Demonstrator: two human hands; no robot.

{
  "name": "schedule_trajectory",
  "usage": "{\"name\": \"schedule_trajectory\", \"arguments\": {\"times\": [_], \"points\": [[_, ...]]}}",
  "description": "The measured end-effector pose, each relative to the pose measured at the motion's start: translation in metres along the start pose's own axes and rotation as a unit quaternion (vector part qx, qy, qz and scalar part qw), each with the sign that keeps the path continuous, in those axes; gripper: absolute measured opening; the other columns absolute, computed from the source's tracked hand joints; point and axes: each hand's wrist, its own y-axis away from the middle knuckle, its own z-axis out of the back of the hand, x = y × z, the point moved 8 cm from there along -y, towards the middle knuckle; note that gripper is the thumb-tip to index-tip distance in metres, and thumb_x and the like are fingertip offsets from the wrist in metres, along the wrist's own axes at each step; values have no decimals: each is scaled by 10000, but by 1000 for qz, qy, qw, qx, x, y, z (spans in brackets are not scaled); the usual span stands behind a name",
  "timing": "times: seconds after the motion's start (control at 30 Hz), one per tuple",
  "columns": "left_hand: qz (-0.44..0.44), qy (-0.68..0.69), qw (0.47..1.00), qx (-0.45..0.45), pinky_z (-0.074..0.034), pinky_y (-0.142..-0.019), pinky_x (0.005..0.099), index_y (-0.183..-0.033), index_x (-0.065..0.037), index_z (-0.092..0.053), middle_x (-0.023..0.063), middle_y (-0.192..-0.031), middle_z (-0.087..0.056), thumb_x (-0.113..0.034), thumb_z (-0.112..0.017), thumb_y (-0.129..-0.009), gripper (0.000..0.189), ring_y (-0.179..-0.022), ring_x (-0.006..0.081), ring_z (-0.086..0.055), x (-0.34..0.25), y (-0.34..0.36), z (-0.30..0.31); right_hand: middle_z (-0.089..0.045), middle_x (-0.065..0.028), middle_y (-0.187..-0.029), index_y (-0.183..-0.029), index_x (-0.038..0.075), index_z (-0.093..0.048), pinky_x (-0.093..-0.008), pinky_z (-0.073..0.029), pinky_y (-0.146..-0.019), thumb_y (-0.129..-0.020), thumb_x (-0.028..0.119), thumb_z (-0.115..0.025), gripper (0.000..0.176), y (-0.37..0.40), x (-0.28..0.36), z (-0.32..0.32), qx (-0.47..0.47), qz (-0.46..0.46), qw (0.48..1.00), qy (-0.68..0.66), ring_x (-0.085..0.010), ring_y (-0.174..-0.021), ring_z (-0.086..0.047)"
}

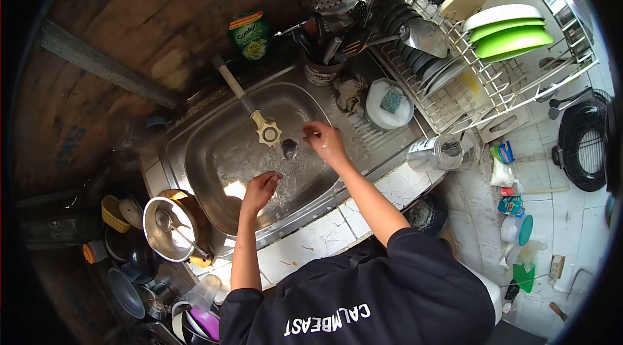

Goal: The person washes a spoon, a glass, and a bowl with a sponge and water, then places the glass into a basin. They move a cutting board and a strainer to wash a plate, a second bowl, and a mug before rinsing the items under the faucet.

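Over the steel sink [211,205], my left hand [261,190] is closed on the thin handle of a metal spoon [289,148]. The spoon's bowl points away from me, just below the star-shaped knob of the tap [267,131], in splashing water. My right hand [324,142] is to the right of the bowl, its fingers curved and apart, with nothing visible in them. Wet streaks show on the back of that hand.
Right of the sink, a white bowl [405,118] holds a green sponge [391,100]. Beyond it stands a wire dish rack [448,125] full of plates. A metal pot [152,231] with a ladle stands at left. A utensil holder [320,75] and a green Sunlight pouch [249,38] are behind.
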Motion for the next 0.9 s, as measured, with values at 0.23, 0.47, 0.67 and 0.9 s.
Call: {"name": "schedule_trajectory", "arguments": {"times": [0.23,0.47,0.67,0.9], "points": [[84,126,985,-89,-311,-441,210,-1080,30,-603,2,-730,-521,-82,-415,-935,263,-502,40,-384,56,82,21,-634,-179,-1107,-1131,38,-615,-364,-500,-862,-747,97,-712,400,-52,36,212,-243,84,913,316,-291,-1047,-612],[88,149,974,-146,-299,-415,216,-1128,38,-579,30,-717,-539,-8,-355,-872,343,-468,53,-380,84,98,20,-288,-187,-1454,-1313,110,-495,-424,-323,-1067,-645,166,-775,726,-61,-10,196,-96,-4,810,578,-389,-1367,-202],[95,166,965,-182,-303,-419,220,-1136,26,-593,23,-729,-543,-15,-357,-876,354,-473,48,-388,80,104,19,-455,-234,-1294,-1302,27,-423,-486,-344,-1025,-703,93,-615,632,-79,-63,202,-54,-13,818,573,-412,-1216,-408],[93,174,961,-191,-291,-409,215,-1131,18,-593,27,-721,-544,-24,-357,-885,343,-452,42,-375,79,101,20,-558,-301,-1170,-1256,-23,-456,-452,-419,-976,-709,94,-567,571,-89,-71,208,-18,-80,815,573,-430,-1121,-520]]}}
